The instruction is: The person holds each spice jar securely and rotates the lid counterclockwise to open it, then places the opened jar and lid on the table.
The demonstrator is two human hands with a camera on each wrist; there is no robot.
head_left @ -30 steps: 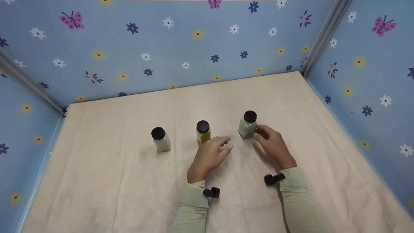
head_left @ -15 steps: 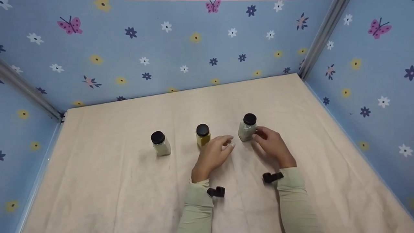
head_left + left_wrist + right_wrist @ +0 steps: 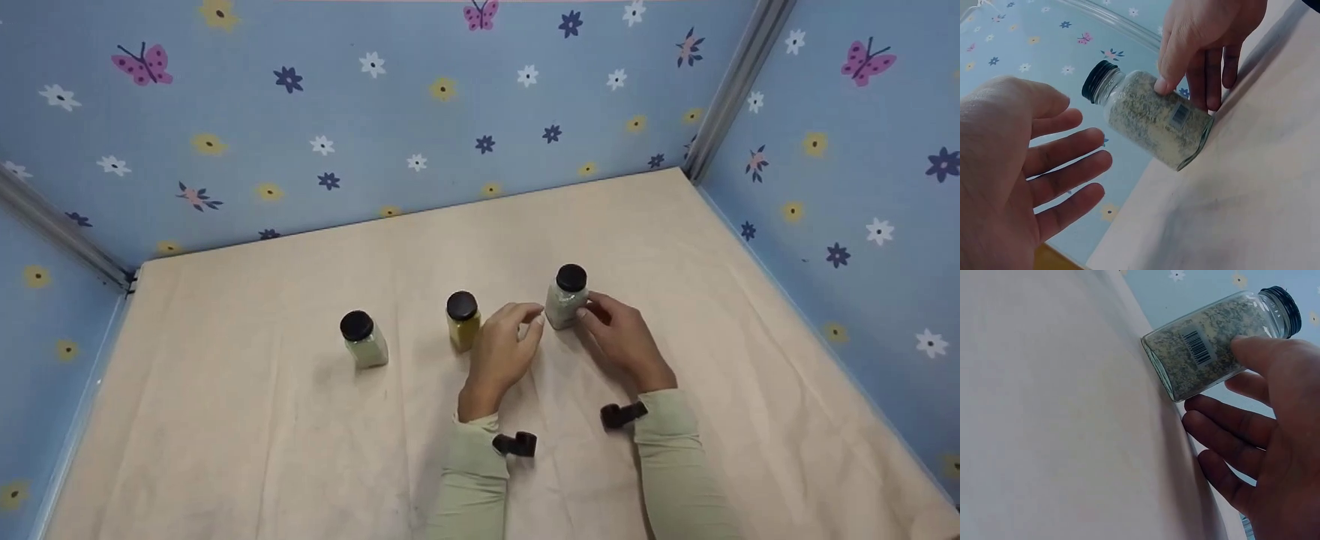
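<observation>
A glass bottle with a black cap and pale green flaky contents [image 3: 566, 301] stands on the cloth; the left wrist view shows a barcode label on this bottle [image 3: 1154, 121]. My right hand [image 3: 628, 341] touches its right side, thumb and index finger against the glass [image 3: 1213, 340]. Just left of the bottle is my left hand [image 3: 504, 352], fingers spread and slightly bent, holding nothing; a gap separates them in the left wrist view. Beside the left hand's back stands a black-capped bottle with yellow contents [image 3: 464, 327]. Farther left is a third bottle, pale green [image 3: 367, 346].
A beige cloth [image 3: 225, 375] with creases covers the table. Blue panels with flowers and butterflies [image 3: 405, 112] rise behind and at both sides, joined by grey metal posts [image 3: 731, 86]. A black wrist camera is on each sleeve.
My left hand has moved right, closer to the bottle at my right hand, and uncovers more of the yellow one. The right hand stays at its bottle. The head view has shifted slightly.
</observation>
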